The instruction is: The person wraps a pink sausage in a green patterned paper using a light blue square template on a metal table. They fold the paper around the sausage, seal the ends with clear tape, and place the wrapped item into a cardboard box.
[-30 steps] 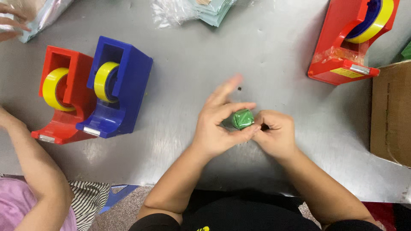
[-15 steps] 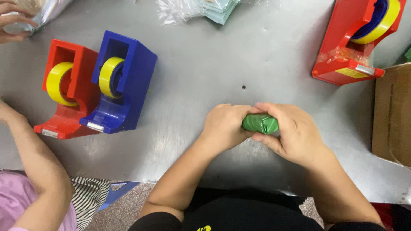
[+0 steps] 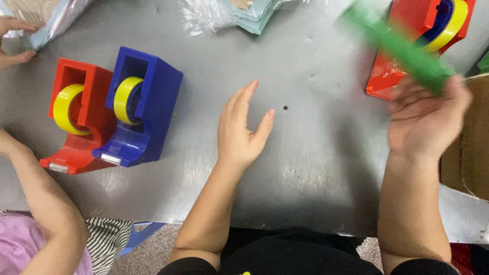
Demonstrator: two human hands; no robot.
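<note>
One green stick (image 3: 402,48) in right hand (image 3: 425,119), near table (image 3: 316,168) edge.

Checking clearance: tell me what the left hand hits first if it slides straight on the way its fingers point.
Probably nothing close: the left hand points up the bare metal table towards the clear plastic bags at the far edge.

The grey metal bench (image 3: 316,153) looks brushed and dully shiny. The blue plastic tape dispenser (image 3: 145,109) and the red plastic tape dispenser (image 3: 84,119) are glossy; the brown cardboard box (image 3: 471,153) at the right edge is matt.
</note>
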